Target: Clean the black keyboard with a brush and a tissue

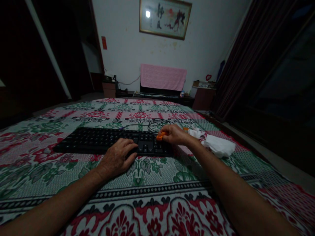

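Note:
A black computer keyboard (pixel 93 141) lies flat on a patterned bedspread, its long side across my view. My left hand (pixel 120 153) rests palm down on its front edge, fingers stretched over the lower keys and thumb apart. Over the number pad at the right end, my right hand (pixel 173 133) is closed in a pinch around a small orange lump (pixel 160 136). The lump touches or hovers just above the keys; I cannot tell which. Its exact kind does not show. Behind the keyboard lies a coiled black cable (pixel 155 123).
Crumpled white tissue (pixel 219 146) and a smaller tissue wad (pixel 196 132) lie right of my right hand, near a small orange piece (pixel 186 129). The bedspread (pixel 137 177) stretches to a low stand, where a pink cloth (pixel 162 77) covers a screen. Dark curtains (pixel 236 62) hang at right.

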The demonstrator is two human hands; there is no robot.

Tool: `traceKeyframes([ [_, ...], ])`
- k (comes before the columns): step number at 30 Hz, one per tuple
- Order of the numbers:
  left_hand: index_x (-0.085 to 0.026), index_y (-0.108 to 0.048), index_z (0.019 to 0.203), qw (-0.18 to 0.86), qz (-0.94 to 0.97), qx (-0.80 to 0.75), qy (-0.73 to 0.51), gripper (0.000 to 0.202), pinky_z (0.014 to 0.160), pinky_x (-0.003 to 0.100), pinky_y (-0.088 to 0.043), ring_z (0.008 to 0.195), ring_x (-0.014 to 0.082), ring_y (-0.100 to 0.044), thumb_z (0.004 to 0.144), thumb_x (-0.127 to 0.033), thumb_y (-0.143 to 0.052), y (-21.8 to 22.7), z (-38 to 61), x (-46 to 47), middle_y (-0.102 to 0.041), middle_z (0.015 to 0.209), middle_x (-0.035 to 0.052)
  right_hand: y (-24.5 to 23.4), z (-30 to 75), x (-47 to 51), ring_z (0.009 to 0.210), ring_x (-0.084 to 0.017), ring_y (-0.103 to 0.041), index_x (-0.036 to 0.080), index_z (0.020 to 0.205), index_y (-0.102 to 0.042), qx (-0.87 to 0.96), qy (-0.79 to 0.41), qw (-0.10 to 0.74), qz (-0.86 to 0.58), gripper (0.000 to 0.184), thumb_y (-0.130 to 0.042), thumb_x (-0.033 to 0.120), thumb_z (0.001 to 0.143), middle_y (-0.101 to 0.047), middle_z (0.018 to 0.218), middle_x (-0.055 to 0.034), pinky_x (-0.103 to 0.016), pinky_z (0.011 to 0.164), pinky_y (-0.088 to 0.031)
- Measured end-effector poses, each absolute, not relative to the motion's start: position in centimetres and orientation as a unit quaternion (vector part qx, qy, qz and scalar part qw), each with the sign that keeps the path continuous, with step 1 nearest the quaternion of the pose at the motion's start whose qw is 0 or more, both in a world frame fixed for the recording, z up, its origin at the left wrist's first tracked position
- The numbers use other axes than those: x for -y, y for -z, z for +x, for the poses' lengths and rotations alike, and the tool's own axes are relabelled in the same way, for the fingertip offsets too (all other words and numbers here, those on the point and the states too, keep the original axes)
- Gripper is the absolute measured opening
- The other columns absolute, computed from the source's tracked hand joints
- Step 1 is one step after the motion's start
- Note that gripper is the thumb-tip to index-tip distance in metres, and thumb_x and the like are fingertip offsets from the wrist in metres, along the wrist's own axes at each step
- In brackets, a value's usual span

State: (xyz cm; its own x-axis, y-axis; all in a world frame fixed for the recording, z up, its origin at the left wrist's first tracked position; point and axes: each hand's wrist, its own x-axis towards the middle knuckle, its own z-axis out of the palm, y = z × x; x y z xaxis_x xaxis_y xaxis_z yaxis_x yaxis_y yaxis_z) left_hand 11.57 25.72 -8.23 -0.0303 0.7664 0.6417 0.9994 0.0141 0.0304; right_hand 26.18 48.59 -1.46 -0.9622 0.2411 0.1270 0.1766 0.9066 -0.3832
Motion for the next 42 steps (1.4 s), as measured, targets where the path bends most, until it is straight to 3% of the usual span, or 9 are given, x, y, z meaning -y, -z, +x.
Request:
traceKeyframes([
  [5, -0.017, -0.061, 0.102, 0.229, -0.658, 0.671, 0.253, 0.024, 0.084, 0.036, -0.046, 0.095, 0.0211, -0.054, 0.084, -0.027, -0.051, 8.3, 11.4, -25.7, -0.061, 0.103, 0.0098, 1.0, 26.5, -48.0, 0.064, -0.011, -0.055, 0.017, 0.078, -0.070, 0.982, -0.160, 0.015, -0.103, 0.020, -0.060, 0.009, 0.063, -0.067, 0.072, 0.0012, -0.020, 0.056, -0.036],
  [9, -0.016, -0.062, 0.102, 0.223, -0.656, 0.674, 0.256, 0.024, 0.084, 0.036, -0.046, 0.096, 0.0212, -0.054, 0.084, -0.026, -0.051, 8.3, 11.5, -25.7, -0.061, 0.103, 0.0101, 0.5, 26.8, -48.2, 0.060, -0.011, -0.055, 0.017, 0.077, -0.070, 0.970, -0.219, -0.056, -0.095, 0.019, -0.060, 0.012, 0.062, -0.066, 0.068, 0.0026, -0.020, 0.055, -0.038],
  [12, -0.016, -0.061, 0.103, 0.225, -0.656, 0.674, 0.254, 0.024, 0.084, 0.036, -0.046, 0.096, 0.0210, -0.053, 0.084, -0.026, -0.050, 8.2, 11.6, -25.7, -0.061, 0.103, 0.0102, 0.8, 26.7, -48.7, 0.064, -0.011, -0.057, 0.017, 0.080, -0.070, 0.957, -0.273, -0.014, -0.093, 0.018, -0.060, 0.015, 0.065, -0.069, 0.075, 0.0012, -0.020, 0.058, -0.040],
  [16, -0.015, -0.061, 0.103, 0.225, -0.659, 0.674, 0.247, 0.024, 0.085, 0.037, -0.046, 0.096, 0.0211, -0.053, 0.085, -0.027, -0.050, 8.3, 11.5, -25.7, -0.060, 0.103, 0.0106, 1.5, 26.4, -49.2, 0.067, -0.012, -0.057, 0.016, 0.080, -0.071, 0.963, -0.214, 0.091, -0.136, 0.021, -0.058, 0.011, 0.064, -0.069, 0.077, -0.0006, -0.021, 0.061, -0.040],
  [22, -0.016, -0.061, 0.103, 0.224, -0.660, 0.670, 0.254, 0.024, 0.085, 0.039, -0.046, 0.095, 0.0215, -0.053, 0.084, -0.027, -0.050, 8.4, 11.4, -25.8, -0.060, 0.104, 0.0107, 1.6, 26.7, -49.4, 0.063, -0.012, -0.057, 0.017, 0.076, -0.069, 0.938, -0.332, -0.035, -0.097, 0.017, -0.063, 0.018, 0.060, -0.067, 0.070, 0.0018, -0.021, 0.059, -0.041],
  [27, -0.017, -0.062, 0.102, 0.231, -0.651, 0.672, 0.268, 0.024, 0.084, 0.039, -0.047, 0.094, 0.0215, -0.055, 0.083, -0.026, -0.050, 8.5, 11.6, -25.7, -0.061, 0.102, 0.0105, 2.2, 26.8, -48.7, 0.066, -0.012, -0.057, 0.016, 0.075, -0.066, 0.878, -0.429, 0.136, -0.163, 0.017, -0.058, 0.022, 0.061, -0.065, 0.072, 0.0006, -0.022, 0.061, -0.042],
  [33, -0.017, -0.061, 0.101, 0.260, -0.642, 0.658, 0.296, 0.021, 0.083, 0.038, -0.048, 0.092, 0.0203, -0.057, 0.084, -0.024, -0.050, 7.6, 11.9, -25.9, -0.063, 0.100, 0.0097, 3.5, 27.1, -47.0, 0.067, -0.013, -0.057, 0.017, 0.079, -0.064, 0.820, -0.475, 0.246, -0.202, 0.021, -0.058, 0.028, 0.062, -0.065, 0.076, -0.0003, -0.022, 0.058, -0.041],
  [38, -0.016, -0.060, 0.106, 0.207, -0.638, 0.678, 0.302, 0.025, 0.085, 0.036, -0.047, 0.097, 0.0210, -0.056, 0.084, -0.024, -0.050, 5.0, 13.7, -29.1, -0.062, 0.103, 0.0093, 3.8, 26.7, -46.3, 0.064, -0.012, -0.054, 0.018, 0.078, -0.060, 0.789, -0.532, 0.252, -0.175, 0.024, -0.063, 0.030, 0.058, -0.061, 0.075, 0.0019, -0.021, 0.055, -0.040],
  [42, -0.017, -0.062, 0.105, 0.102, -0.610, 0.699, 0.359, 0.029, 0.077, 0.032, -0.048, 0.084, 0.0190, -0.061, 0.078, -0.022, -0.055, 3.8, 15.3, -32.8, -0.066, 0.094, 0.0066, 3.8, 26.3, -45.8, 0.059, -0.010, -0.052, 0.018, 0.077, -0.058, 0.763, -0.578, 0.247, -0.153, 0.023, -0.064, 0.029, 0.057, -0.059, 0.069, 0.0044, -0.021, 0.055, -0.040],
])
